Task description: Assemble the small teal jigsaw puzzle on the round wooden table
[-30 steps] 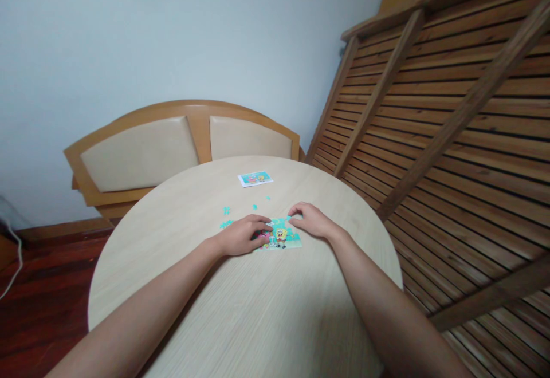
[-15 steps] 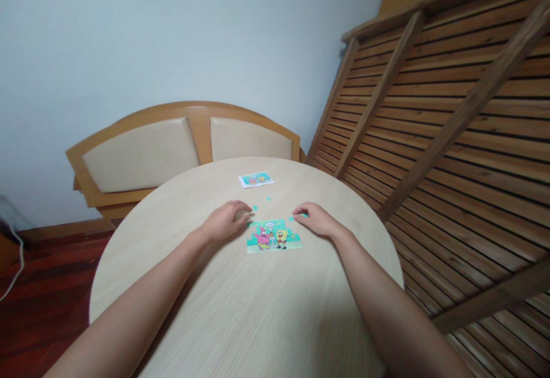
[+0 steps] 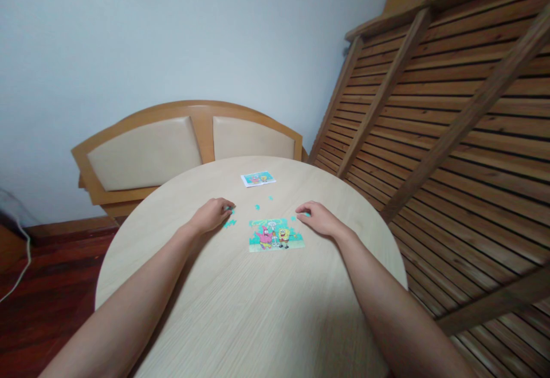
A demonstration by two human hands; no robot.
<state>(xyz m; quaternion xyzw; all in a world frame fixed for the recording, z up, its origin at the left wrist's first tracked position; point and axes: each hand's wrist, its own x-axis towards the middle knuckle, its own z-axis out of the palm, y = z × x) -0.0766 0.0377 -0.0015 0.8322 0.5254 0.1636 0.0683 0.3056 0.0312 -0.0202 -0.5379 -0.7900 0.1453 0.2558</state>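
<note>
Two bare hands flank a partly joined jigsaw picture [image 3: 277,236] on a round, pale counter [image 3: 258,309]. The joined picture lies flat between the hands and somewhat nearer the person than either set of fingers; its long axis runs from left to right, and its far edge is uneven. The left hand [image 3: 209,216] is set well apart from it, its fingers curled downward at a small group of loose turquoise pieces [image 3: 230,224], which lies just beside the fingertips on the person's side. A bit of turquoise shows under these fingers; whether they are clamped on it cannot be told. The right hand [image 3: 322,219] is the nearer to the joined picture, which lies to the left of its fingers and toward the person. Its thumb and forefinger are bent toward each other with a trace of turquoise between them, but a firm grip cannot be confirmed. One small piece [image 3: 293,218] lies just beside these fingertips, on their left. Beyond the joined picture, between the hands, lie two stray pieces: one [image 3: 257,207] nearer the left fingers, the other [image 3: 270,198] farther from the person. Farther still lies a printed card [image 3: 258,179], well apart from both hands.
</note>
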